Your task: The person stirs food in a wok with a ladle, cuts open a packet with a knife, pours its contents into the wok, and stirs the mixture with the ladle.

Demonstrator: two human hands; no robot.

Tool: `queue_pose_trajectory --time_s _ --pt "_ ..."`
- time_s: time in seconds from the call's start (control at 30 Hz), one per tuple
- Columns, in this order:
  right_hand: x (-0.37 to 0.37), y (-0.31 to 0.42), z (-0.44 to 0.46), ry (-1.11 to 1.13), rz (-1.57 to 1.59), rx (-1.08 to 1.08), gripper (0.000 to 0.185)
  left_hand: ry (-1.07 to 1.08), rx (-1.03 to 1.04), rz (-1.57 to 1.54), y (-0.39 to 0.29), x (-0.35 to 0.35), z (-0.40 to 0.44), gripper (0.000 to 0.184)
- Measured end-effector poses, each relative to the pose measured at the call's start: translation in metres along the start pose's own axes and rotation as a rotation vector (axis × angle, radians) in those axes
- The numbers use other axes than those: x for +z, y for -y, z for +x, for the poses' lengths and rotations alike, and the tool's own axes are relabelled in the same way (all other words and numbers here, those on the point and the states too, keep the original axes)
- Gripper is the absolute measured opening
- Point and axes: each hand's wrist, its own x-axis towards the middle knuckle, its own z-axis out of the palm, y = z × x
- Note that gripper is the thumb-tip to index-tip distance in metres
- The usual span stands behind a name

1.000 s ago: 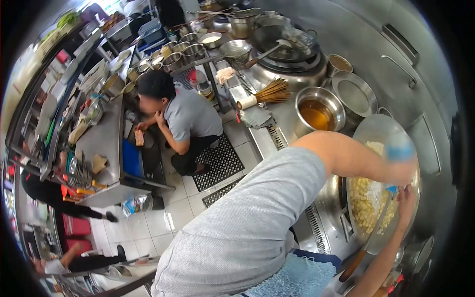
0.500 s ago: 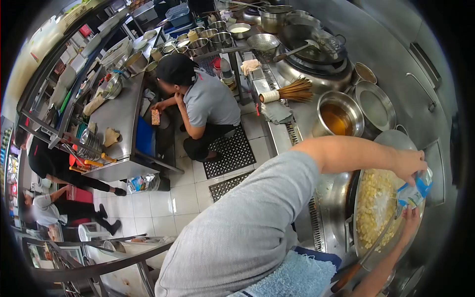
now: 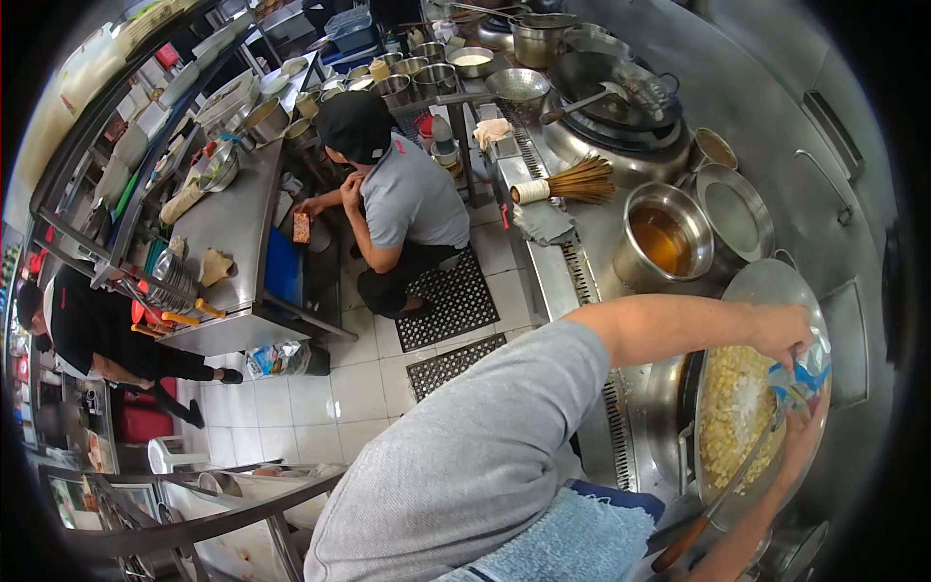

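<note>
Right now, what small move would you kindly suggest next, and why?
Perhaps shift the blue and clear plastic bag, held by the left hand and right hand over the round metal wok, slightly sideways: white powder lies in one patch on the yellow diced food.

Single head-worn camera, wide fisheye, dark rim at corners. Looks forward and steeply down past wearer's grey sleeve, very close. Large wok near, right edge; crouching co-worker, tiled floor farther, left.
</note>
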Motion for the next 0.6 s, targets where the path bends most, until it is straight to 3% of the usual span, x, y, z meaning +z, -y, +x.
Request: queue_pose_trajectory --time_s 0.1,0.2,0.3,0.6 --pt "-0.010 0.070 -0.005 -0.033 -0.025 -0.234 0.070 -0.001 -0.016 0.014 -0.008 -0.001 -0.003 0.033" --pt "-0.013 0.111 -0.009 0.046 -0.192 -0.378 0.061 0.032 0.000 0.074 -0.012 0.003 0.000 0.031" --pt "-0.011 0.108 -0.008 0.074 -0.414 -0.425 0.054 0.052 0.049 0.118 -0.015 0.005 0.001 0.028" --pt "-0.031 0.122 0.015 0.195 -0.507 -0.599 0.035 0.056 0.039 0.136 -0.027 0.005 -0.012 0.022"
